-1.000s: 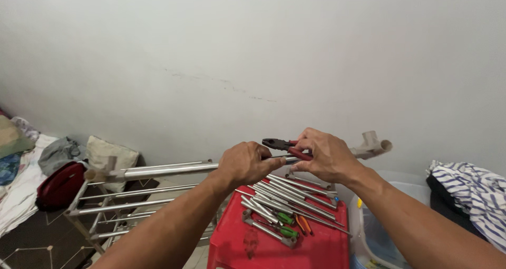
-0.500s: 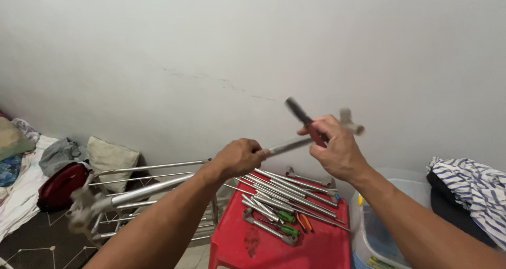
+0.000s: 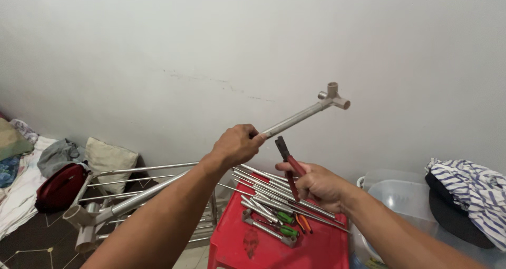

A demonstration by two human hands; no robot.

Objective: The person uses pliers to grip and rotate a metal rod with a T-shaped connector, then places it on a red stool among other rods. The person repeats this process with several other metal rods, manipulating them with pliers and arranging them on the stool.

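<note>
My left hand [image 3: 238,144] grips a long metal tube [image 3: 295,119] near its middle. The tube slants from lower left up to the right. A grey plastic joint [image 3: 332,96] caps its upper end, and another joint [image 3: 80,218] sits on its lower end. My right hand [image 3: 316,183] holds red-handled pliers [image 3: 287,158], jaws pointing up, just below the tube and apart from it. Under both hands stands a red plastic stool [image 3: 274,245] with several metal rods [image 3: 274,190] and green- and orange-handled screwdrivers [image 3: 287,224] on it.
A metal rack frame [image 3: 137,179] lies on the floor at left, by a red bag [image 3: 58,187], a cushion [image 3: 108,158] and clothes. A clear plastic tub [image 3: 395,192] stands at right with striped cloth [image 3: 472,192] beside it. A white wall is close behind.
My left hand tilted the tube so its right end rose and its left end dropped. My right hand came off the tube with the pliers and lowered toward the stool.
</note>
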